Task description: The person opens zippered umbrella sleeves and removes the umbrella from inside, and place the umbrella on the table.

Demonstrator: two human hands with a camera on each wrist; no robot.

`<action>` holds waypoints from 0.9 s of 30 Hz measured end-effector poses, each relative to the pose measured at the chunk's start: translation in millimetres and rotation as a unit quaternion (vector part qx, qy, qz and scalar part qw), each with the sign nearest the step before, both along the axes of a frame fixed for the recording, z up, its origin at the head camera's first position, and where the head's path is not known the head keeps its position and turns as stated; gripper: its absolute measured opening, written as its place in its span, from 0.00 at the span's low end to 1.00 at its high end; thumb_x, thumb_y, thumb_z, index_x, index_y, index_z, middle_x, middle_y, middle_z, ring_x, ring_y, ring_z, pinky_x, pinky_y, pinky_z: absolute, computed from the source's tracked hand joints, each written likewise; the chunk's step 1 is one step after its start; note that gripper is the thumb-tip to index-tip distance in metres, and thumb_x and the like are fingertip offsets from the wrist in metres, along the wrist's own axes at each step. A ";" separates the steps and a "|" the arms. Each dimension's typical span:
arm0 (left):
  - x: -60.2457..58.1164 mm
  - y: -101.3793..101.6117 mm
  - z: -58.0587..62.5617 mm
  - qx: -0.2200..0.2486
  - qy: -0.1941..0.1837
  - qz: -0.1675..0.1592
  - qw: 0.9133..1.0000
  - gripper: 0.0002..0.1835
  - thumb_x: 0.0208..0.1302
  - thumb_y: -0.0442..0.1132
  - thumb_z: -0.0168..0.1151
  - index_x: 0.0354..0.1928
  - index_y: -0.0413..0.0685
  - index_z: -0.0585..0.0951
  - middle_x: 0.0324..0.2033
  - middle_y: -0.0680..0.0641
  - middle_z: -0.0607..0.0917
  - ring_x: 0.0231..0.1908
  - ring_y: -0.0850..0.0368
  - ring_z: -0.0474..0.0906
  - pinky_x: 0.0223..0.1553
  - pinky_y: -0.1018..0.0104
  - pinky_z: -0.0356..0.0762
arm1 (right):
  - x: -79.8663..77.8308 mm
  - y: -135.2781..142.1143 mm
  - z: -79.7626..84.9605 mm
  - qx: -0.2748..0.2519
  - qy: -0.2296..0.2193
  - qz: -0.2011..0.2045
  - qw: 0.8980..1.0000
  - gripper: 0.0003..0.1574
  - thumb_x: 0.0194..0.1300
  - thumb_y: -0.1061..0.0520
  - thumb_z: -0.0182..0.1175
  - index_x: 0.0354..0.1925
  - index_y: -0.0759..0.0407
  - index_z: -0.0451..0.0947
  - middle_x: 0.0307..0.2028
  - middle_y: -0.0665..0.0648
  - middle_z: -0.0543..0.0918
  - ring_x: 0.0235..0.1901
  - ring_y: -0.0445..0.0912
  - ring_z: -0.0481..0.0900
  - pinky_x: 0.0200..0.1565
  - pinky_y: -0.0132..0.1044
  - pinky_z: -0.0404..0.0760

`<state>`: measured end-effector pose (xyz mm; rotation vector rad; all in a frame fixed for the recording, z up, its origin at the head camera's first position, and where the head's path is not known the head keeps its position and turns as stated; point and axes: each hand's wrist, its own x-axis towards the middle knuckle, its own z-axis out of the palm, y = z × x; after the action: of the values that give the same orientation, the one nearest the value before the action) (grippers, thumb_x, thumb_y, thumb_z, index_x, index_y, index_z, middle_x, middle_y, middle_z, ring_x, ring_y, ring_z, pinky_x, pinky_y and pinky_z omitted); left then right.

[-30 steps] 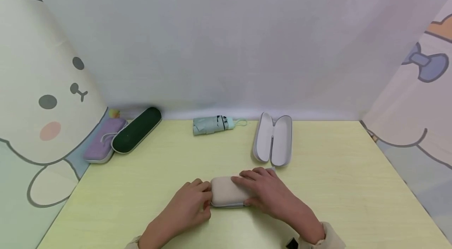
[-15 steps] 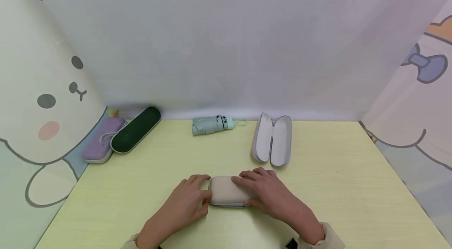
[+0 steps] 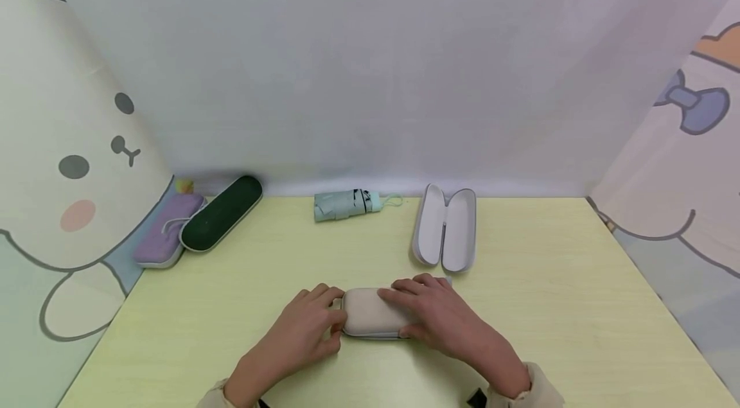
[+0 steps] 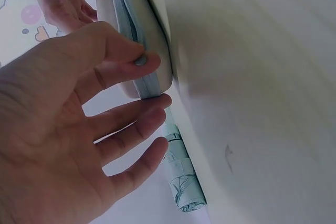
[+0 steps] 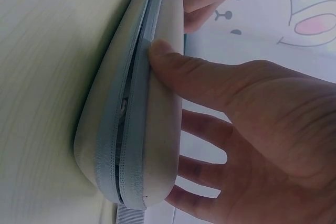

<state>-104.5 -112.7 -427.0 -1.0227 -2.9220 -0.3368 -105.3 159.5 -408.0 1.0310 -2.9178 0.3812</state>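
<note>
A beige hard zip case [image 3: 370, 313] with a grey-blue zipper band lies flat on the table in front of me. At its left end my left hand [image 3: 303, 331] pinches the small zipper pull [image 4: 140, 60] between thumb and index finger, the other fingers spread apart. My right hand [image 3: 436, 311] grips the case's right part, with fingers over the top and the thumb [image 5: 163, 56] against the near side by the zipper. In the right wrist view the zipper band [image 5: 137, 124] is parted along that side. A small pale bit shows in the gap; what it is I cannot tell.
Beyond the case stands an unfolded white glasses case [image 3: 445, 231]. A folded light-teal umbrella [image 3: 345, 205] lies at the table's back edge. At the far left a dark green case [image 3: 222, 214] leans on a purple case [image 3: 169, 228]. Printed fabric walls [image 3: 370, 74] surround the table [image 3: 549, 305].
My left hand's fingers have uncurled and spread at the case's left end, while thumb and index finger stay there. The right hand and the case are nearly still.
</note>
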 end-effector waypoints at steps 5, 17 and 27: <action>-3.2 -0.6 -2.3 -0.005 0.035 -0.011 0.999 0.11 0.51 0.41 0.66 0.19 0.64 0.74 0.46 0.56 0.84 0.48 0.58 0.75 0.42 0.60 0.71 | -0.3 0.7 -0.5 -0.002 -0.001 0.003 1.000 0.43 0.50 0.43 0.74 0.65 0.37 0.73 0.58 0.46 0.80 0.54 0.49 0.76 0.47 0.49 0.74; -10.9 -1.0 -10.8 -0.008 0.118 -0.009 0.993 0.03 0.55 0.41 0.66 0.32 0.60 0.84 0.38 0.60 0.84 0.43 0.60 0.76 0.40 0.60 0.73 | -2.1 1.6 -2.9 0.001 -0.004 0.010 1.000 0.42 0.51 0.42 0.73 0.65 0.36 0.72 0.57 0.43 0.80 0.56 0.46 0.75 0.52 0.46 0.72; -13.9 -1.4 -8.7 -0.025 0.102 -0.018 0.994 0.02 0.55 0.41 0.67 0.31 0.59 0.84 0.37 0.61 0.83 0.43 0.61 0.75 0.41 0.60 0.73 | -2.5 1.3 -2.3 0.002 -0.007 0.014 1.000 0.42 0.51 0.43 0.73 0.65 0.35 0.72 0.58 0.43 0.80 0.57 0.46 0.75 0.53 0.47 0.72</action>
<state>-118.4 -114.2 -435.7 -1.0488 -2.7454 -0.1503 -107.8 160.8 -410.3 1.0751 -2.9205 0.3861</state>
